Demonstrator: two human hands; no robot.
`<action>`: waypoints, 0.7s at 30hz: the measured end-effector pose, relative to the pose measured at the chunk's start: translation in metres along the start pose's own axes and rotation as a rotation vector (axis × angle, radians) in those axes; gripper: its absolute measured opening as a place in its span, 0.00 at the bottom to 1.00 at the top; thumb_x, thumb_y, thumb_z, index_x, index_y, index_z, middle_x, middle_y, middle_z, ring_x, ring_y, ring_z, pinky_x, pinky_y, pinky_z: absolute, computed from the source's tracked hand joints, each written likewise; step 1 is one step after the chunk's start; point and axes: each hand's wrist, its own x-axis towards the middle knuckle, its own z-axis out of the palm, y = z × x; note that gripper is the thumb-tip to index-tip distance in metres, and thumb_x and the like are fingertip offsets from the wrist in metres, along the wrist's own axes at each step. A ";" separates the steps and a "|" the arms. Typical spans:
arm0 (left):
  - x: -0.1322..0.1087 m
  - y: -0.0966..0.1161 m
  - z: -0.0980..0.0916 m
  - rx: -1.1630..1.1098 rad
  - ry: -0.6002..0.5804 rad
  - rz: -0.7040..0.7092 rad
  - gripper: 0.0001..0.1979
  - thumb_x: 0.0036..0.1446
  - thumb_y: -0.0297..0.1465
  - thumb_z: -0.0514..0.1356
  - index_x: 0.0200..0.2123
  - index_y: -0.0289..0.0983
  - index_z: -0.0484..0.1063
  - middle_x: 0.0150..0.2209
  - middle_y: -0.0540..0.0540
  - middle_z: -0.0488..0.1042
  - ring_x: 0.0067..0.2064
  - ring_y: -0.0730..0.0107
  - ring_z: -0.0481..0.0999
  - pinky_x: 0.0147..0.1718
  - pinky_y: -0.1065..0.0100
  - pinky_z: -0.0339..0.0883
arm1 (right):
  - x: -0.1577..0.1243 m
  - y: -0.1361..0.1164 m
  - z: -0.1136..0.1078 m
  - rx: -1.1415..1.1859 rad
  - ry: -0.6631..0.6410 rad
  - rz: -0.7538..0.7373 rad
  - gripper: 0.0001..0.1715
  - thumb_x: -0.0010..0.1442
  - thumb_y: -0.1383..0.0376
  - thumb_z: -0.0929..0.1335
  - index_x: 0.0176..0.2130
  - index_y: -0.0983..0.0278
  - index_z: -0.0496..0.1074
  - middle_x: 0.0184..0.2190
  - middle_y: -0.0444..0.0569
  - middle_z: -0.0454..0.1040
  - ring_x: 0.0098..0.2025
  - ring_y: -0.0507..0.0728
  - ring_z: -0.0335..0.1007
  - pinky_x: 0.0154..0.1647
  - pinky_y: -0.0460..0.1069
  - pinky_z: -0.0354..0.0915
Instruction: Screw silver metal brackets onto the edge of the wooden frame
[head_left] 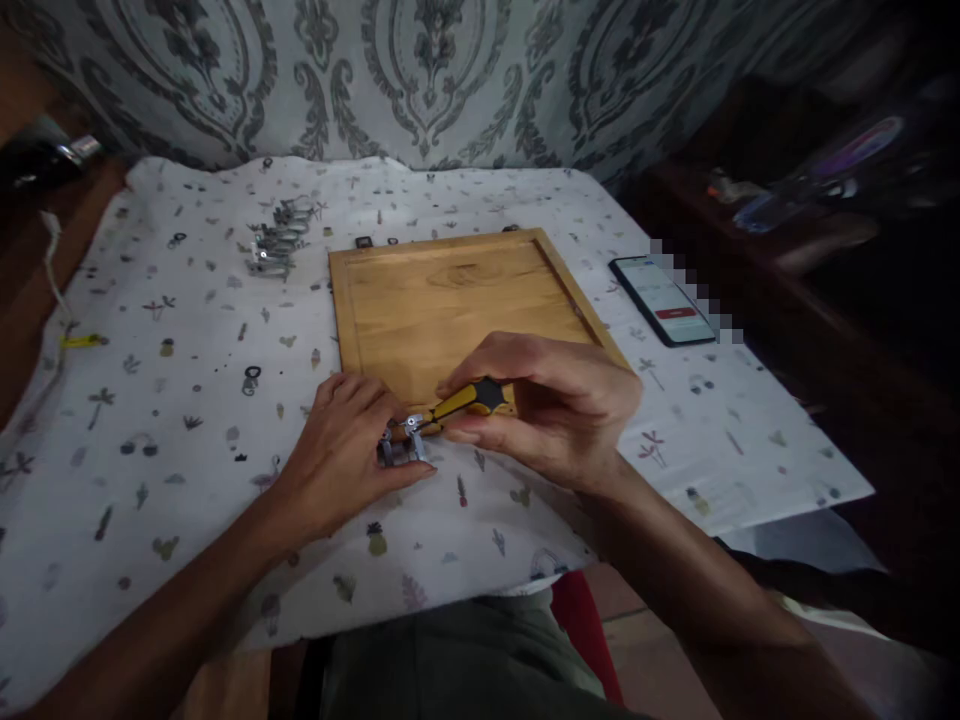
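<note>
A wooden board with a raised rim point(450, 300) lies on the patterned cloth. At its near left corner, my left hand point(345, 440) is closed round small metal clip-like parts point(415, 440), with the thumb below them. My right hand point(555, 400) grips a yellow and black screwdriver point(469, 398) between thumb and fingers. The screwdriver points left, and its tip is at the metal parts by the board's near edge; the exact contact is too small to tell.
Several metal clips point(277, 240) lie in a cluster at the back left. A phone point(664, 302) rests right of the board. A small dark ring-like piece point(252, 378) and a yellow item with a cord point(84, 341) are on the left.
</note>
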 end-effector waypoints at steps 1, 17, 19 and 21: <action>0.000 0.000 0.000 -0.004 0.006 0.003 0.23 0.55 0.52 0.67 0.38 0.38 0.73 0.38 0.46 0.74 0.45 0.53 0.72 0.50 0.49 0.64 | -0.001 -0.002 0.000 -0.009 0.048 0.000 0.10 0.59 0.60 0.77 0.38 0.62 0.77 0.30 0.46 0.80 0.27 0.52 0.75 0.26 0.48 0.70; -0.001 0.001 0.001 0.002 0.088 0.053 0.22 0.53 0.49 0.70 0.36 0.38 0.70 0.36 0.46 0.73 0.42 0.53 0.73 0.46 0.51 0.64 | -0.010 -0.006 0.001 -0.146 0.193 0.142 0.09 0.63 0.66 0.73 0.44 0.54 0.78 0.35 0.44 0.80 0.30 0.54 0.77 0.23 0.47 0.73; -0.001 0.000 0.001 0.006 0.082 0.054 0.22 0.53 0.49 0.70 0.36 0.38 0.70 0.36 0.46 0.73 0.42 0.53 0.73 0.47 0.50 0.64 | -0.010 -0.005 0.000 -0.156 0.184 0.143 0.10 0.63 0.66 0.73 0.44 0.53 0.78 0.35 0.44 0.80 0.29 0.54 0.76 0.23 0.48 0.73; -0.001 0.000 0.001 0.016 0.079 0.057 0.21 0.54 0.49 0.69 0.37 0.38 0.71 0.37 0.46 0.74 0.43 0.53 0.73 0.47 0.50 0.64 | -0.010 -0.004 -0.001 -0.166 0.176 0.144 0.09 0.63 0.65 0.73 0.44 0.53 0.78 0.35 0.45 0.80 0.29 0.55 0.76 0.23 0.48 0.73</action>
